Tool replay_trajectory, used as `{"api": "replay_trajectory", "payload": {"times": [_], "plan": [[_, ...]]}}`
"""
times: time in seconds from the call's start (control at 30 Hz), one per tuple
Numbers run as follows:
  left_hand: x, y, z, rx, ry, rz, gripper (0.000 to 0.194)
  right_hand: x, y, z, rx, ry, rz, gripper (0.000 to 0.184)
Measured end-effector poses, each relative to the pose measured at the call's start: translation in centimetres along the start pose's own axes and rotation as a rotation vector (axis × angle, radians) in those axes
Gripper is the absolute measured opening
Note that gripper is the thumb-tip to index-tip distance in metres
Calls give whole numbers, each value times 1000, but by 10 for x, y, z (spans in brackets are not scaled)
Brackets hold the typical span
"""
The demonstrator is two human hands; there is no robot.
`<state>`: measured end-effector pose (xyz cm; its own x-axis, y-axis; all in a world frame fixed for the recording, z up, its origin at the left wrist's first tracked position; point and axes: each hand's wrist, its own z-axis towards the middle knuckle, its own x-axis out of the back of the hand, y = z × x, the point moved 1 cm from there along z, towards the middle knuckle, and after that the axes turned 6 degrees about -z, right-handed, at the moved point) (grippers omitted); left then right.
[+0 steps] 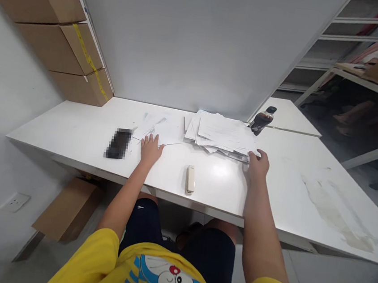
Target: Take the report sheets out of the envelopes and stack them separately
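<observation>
White desk (pixel 218 185), smooth and glossy, reflecting a soft patch of light; toward its right end, a dull greyish-beige smear (pixel 337 213) with ragged edges. Thick stack of paper (pixel 225 132), white sheets at uneven angles, edges fanned and corners jutting, lying on the desk toward the back, near the foot of a flat grey-white panel (pixel 199 43). Left of it, a thinner spread of loose sheets (pixel 168 131), some with dark marks. Left hand (pixel 151 150) palm down, fingers spread, tips on the near edge of the loose sheets. Right hand (pixel 258 165) at the stack's near right corner, fingers and thumb bent; cannot tell whether they pinch the paper. Cream stapler (pixel 190 179), narrow and oblong, lying between the hands, nearer the desk's front edge. Dark object (pixel 118 143) left of the left hand, blurred into blocks. Containers: bottle (pixel 262 121), black cap, dark liquid inside, just beyond the stack's right end; brown cardboard boxes (pixel 76 89) piled at left, yellow tape (pixel 80 42) down them, contents hidden; another carton (pixel 65 209) below the desk.
</observation>
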<state>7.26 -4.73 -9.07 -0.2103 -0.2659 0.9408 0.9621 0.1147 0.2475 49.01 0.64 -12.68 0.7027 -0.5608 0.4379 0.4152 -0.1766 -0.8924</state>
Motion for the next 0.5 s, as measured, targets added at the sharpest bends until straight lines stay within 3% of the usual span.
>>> {"api": "replay_trajectory", "payload": {"times": [0.27,0.5], "plan": [[4,5,-3,-134,42,37,37,-2,4,4,25,5,17,56],[7,4,-3,-101,68,8,33,-1,1,3,18,9,23,54]]}}
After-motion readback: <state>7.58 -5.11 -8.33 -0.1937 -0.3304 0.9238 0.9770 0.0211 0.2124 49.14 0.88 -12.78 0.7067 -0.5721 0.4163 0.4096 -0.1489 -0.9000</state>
